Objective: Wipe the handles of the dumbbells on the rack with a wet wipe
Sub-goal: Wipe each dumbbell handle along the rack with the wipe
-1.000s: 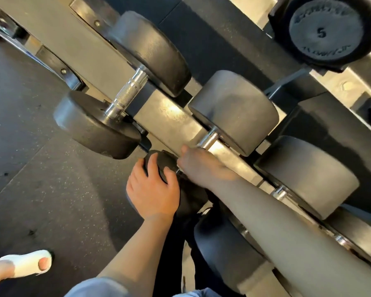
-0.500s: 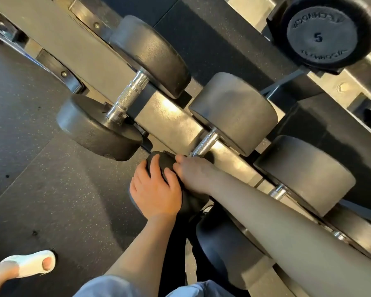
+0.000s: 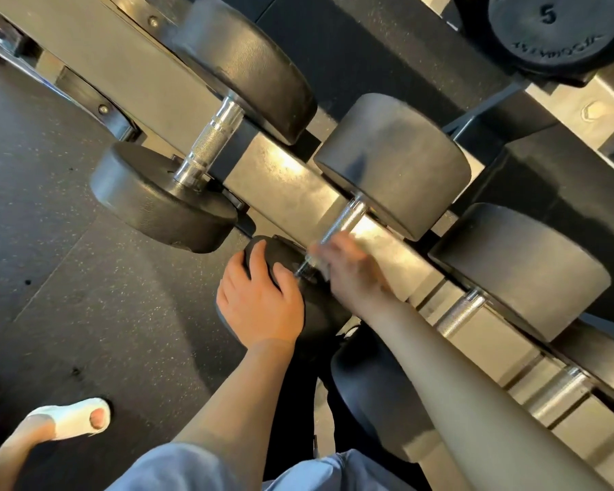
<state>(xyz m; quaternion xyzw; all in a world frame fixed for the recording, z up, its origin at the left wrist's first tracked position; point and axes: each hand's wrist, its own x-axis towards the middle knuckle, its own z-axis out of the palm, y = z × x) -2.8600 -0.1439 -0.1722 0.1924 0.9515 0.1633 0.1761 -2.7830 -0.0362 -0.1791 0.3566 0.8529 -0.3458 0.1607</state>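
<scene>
Three black round-headed dumbbells lie across the rack beam (image 3: 284, 178). My left hand (image 3: 263, 306) grips the near head (image 3: 270, 251) of the middle dumbbell, fingers curled over its edge. My right hand (image 3: 351, 274) is motion-blurred at the lower end of that dumbbell's knurled steel handle (image 3: 344, 221), fingers wrapped round it. A pale smear at the fingertips looks like the wet wipe (image 3: 319, 249). The upper part of the handle shows bare below the far head (image 3: 394, 164).
The left dumbbell's handle (image 3: 210, 143) and the right dumbbell's handle (image 3: 458, 310) are uncovered. A dumbbell marked 5 (image 3: 553, 26) sits on the upper tier. Below left are the dark speckled floor (image 3: 86, 295) and my foot in a white sandal (image 3: 71, 418).
My right hand has slid down the middle handle toward the near head, baring more steel above it. My left hand has stayed on the near head.
</scene>
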